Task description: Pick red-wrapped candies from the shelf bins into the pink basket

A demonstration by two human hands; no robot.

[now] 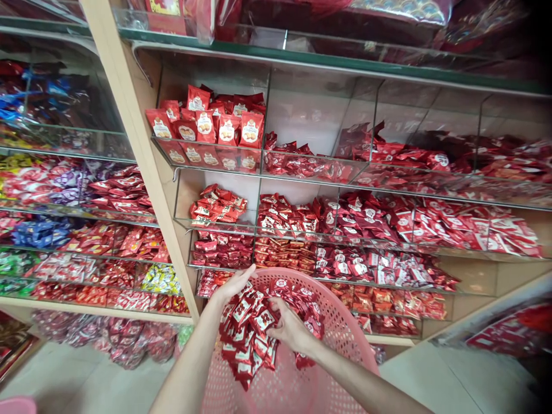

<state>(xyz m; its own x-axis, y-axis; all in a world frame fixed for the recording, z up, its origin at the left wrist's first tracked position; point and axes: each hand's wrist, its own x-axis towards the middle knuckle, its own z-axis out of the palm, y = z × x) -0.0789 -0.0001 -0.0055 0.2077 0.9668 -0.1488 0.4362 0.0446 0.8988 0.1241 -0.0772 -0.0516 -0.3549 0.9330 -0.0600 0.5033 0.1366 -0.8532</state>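
A pink perforated plastic basket (345,322) stands below the shelves, with a pile of small red-and-white wrapped candy packets (248,330) in it. More dark red packets (308,305) lie against its far and right sides. My left hand (233,287) is at the basket's far left rim, beside the pile, fingers stretched out; its palm side is hidden. Inside the basket, my right hand (290,329) reaches into the pile from the right. Its fingers and thumb curl round the edge of some packets; how many they grip is hidden.
Glass-fronted shelf compartments (302,227) in front of me hold many red packets. Upright red packets (215,123) fill an upper left compartment. A wooden post (142,155) divides the shelves. Bagged goods (129,339) lie on the floor, and a pink rim (17,404) shows lower left.
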